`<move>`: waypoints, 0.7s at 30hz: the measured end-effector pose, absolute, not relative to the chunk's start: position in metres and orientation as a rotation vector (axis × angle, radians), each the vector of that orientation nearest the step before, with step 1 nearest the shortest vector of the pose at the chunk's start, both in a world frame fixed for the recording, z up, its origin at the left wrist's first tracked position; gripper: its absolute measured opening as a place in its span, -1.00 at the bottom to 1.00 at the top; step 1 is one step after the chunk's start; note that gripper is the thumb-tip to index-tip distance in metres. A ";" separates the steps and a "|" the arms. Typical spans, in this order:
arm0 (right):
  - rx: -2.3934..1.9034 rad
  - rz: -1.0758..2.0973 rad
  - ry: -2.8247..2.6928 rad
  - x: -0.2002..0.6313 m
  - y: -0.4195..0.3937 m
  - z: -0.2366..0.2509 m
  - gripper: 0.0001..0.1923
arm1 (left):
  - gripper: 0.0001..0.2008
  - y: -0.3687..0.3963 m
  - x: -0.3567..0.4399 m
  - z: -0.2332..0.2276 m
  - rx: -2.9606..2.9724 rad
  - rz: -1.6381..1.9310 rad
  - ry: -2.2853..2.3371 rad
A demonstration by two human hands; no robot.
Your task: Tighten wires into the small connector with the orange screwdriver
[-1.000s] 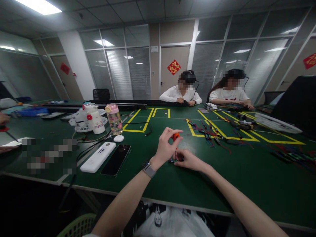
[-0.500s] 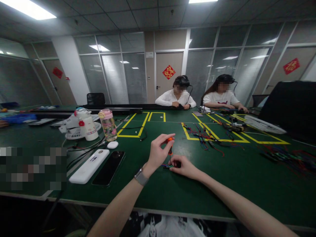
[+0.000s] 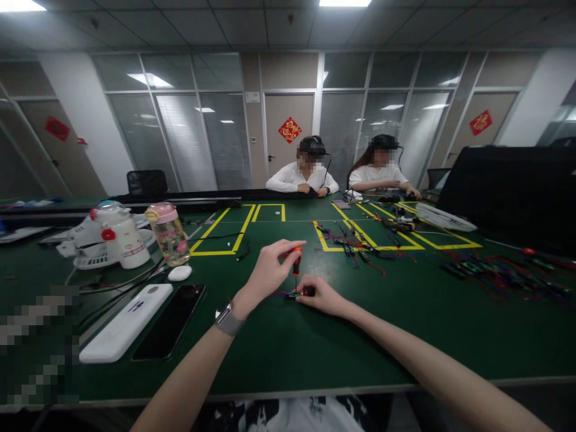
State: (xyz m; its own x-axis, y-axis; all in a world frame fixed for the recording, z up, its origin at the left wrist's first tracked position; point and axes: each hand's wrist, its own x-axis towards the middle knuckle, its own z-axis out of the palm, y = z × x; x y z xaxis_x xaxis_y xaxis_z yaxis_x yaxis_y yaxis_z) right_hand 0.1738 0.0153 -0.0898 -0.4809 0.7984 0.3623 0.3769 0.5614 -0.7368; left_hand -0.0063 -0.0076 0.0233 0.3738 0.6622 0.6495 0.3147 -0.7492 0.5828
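Observation:
My left hand point(image 3: 268, 271) pinches the orange handle of a small screwdriver point(image 3: 296, 262), held upright with its tip pointing down. Right below the tip, my right hand point(image 3: 322, 295) presses a small black part with coloured wires point(image 3: 294, 294) against the green table point(image 3: 288, 348). A watch sits on my left wrist. The two hands are a few centimetres apart, near the table's middle.
A white power bank point(image 3: 126, 321) and a black phone point(image 3: 171, 320) lie at the left. Behind them stand a pink-lidded bottle point(image 3: 168, 234) and a white fan point(image 3: 105, 239). Loose wired parts point(image 3: 355, 243) lie on yellow-taped squares. Two people sit across the table.
The camera has turned, so everything has shifted left in view. My hands keep the same grip; the screwdriver stands more upright over the small part.

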 end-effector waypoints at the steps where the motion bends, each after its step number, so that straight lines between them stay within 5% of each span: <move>1: -0.938 0.763 -2.086 0.174 0.015 -0.090 -0.93 | -0.80 -0.006 -0.005 0.026 2.281 1.312 0.866; 21: -0.969 0.783 -2.073 0.173 0.014 -0.090 -0.93 | -0.81 0.010 -0.011 0.001 2.149 1.671 0.983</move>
